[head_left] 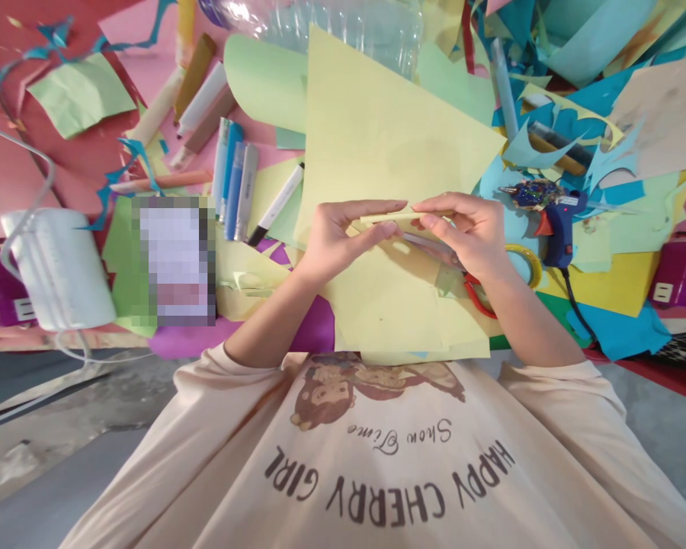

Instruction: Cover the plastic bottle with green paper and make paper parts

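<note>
Between my two hands is a small narrow piece of yellow paper (382, 219), seen nearly edge-on. My left hand (343, 232) has its thumb under the paper and its fingers stretched above it. At the other end, my right hand (466, 225) pinches the paper between thumb and fingers. Large yellow paper sheets (394, 130) lie beneath both hands. A pair of scissors with red handles (477, 297) rests below my right hand, partly covered by it. Beside the handles is a roll of yellow tape (529, 263), its left side hidden behind my right wrist.
A blue glue gun (560, 229) with a cord lies to the right. Several markers (234, 183) are at the left, near a blurred phone (174, 263) and a white device (62, 267). A clear plastic bottle (343, 27) lies at the back. Paper scraps (600, 152) cover the right side.
</note>
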The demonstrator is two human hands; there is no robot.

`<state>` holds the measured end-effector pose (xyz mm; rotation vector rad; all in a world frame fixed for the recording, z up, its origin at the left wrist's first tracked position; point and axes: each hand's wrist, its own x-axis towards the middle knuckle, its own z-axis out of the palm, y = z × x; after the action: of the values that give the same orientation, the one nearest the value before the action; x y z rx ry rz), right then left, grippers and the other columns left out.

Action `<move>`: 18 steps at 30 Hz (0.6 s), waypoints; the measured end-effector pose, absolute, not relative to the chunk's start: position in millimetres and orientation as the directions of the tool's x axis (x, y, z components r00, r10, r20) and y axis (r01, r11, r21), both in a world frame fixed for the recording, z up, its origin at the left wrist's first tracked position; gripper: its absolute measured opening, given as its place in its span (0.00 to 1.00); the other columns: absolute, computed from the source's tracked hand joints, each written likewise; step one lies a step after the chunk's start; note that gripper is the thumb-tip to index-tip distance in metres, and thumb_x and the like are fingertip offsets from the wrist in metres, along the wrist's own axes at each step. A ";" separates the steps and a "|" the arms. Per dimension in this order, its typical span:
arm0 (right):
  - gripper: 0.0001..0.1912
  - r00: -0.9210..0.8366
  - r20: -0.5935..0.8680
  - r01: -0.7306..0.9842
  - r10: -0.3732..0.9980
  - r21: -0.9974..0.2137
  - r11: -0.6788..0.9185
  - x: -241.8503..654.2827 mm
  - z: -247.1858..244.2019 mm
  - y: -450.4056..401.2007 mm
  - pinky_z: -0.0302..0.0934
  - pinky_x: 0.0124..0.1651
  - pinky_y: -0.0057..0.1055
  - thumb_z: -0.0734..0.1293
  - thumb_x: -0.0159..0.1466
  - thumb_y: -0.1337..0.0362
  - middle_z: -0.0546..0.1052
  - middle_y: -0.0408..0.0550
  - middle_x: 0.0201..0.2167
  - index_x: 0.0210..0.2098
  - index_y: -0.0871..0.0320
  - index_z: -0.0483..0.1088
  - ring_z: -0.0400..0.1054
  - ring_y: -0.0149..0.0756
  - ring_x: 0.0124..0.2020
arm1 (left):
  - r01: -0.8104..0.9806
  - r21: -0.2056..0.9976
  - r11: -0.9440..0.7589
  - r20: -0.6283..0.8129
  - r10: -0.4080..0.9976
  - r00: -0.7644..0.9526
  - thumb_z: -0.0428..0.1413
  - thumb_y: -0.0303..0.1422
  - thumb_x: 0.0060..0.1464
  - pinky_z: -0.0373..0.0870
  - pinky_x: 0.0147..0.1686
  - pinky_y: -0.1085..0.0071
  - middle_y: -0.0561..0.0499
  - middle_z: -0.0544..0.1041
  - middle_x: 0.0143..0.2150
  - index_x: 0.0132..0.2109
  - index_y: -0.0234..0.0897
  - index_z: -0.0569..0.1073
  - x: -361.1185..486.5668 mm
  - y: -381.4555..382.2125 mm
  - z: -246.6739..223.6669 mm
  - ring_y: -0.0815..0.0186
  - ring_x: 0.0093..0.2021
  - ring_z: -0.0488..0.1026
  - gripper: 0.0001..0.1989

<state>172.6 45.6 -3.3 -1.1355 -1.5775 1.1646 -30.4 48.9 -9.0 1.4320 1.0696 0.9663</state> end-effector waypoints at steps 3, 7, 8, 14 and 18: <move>0.10 -0.251 0.101 0.180 0.963 -0.972 0.149 172.5 -1.4 44.7 0.73 0.41 0.29 0.67 0.63 0.56 0.81 0.42 0.35 0.39 0.53 0.78 0.77 0.30 0.35 | 0.106 0.993 -0.045 0.014 0.960 0.279 0.61 0.40 0.53 0.79 0.47 0.64 0.51 0.83 0.42 0.45 0.43 0.80 -30.7 48.9 -8.9 0.61 0.43 0.81 0.13; 0.09 -0.291 0.115 0.177 0.950 -0.969 0.171 173.6 0.7 45.3 0.72 0.38 0.27 0.67 0.64 0.59 0.81 0.42 0.36 0.40 0.52 0.79 0.76 0.28 0.34 | 0.099 0.995 -0.016 -0.013 0.959 0.282 0.60 0.40 0.55 0.80 0.43 0.66 0.51 0.84 0.36 0.45 0.42 0.80 -30.8 47.5 -8.7 0.62 0.38 0.82 0.13; 0.09 -0.299 0.120 0.179 0.947 -0.968 0.179 174.0 0.9 45.6 0.72 0.38 0.26 0.67 0.64 0.59 0.81 0.42 0.35 0.40 0.52 0.79 0.75 0.28 0.33 | 0.100 0.995 -0.006 -0.023 0.958 0.285 0.60 0.41 0.55 0.81 0.41 0.66 0.51 0.84 0.34 0.45 0.41 0.80 -30.8 47.1 -8.7 0.62 0.37 0.82 0.13; 0.10 -0.283 0.097 0.189 0.954 -0.970 0.155 172.7 0.7 45.0 0.72 0.36 0.25 0.66 0.64 0.58 0.81 0.42 0.34 0.39 0.53 0.79 0.76 0.28 0.33 | 0.074 0.997 0.003 -0.023 0.963 0.268 0.60 0.41 0.54 0.81 0.41 0.67 0.50 0.83 0.39 0.45 0.41 0.80 -29.5 48.6 -10.5 0.64 0.36 0.82 0.14; 0.10 -0.259 0.081 0.175 0.962 -0.976 0.129 170.9 -0.7 44.1 0.72 0.36 0.24 0.67 0.64 0.57 0.80 0.41 0.34 0.39 0.53 0.78 0.76 0.28 0.32 | 0.112 0.993 -0.029 0.003 0.975 0.222 0.62 0.42 0.50 0.81 0.44 0.65 0.51 0.83 0.42 0.42 0.42 0.80 -30.0 51.5 -11.8 0.63 0.40 0.81 0.13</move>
<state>170.9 44.1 -0.7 -1.1361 -1.5886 1.2135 -30.0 51.5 -11.8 1.4016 1.1149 0.9970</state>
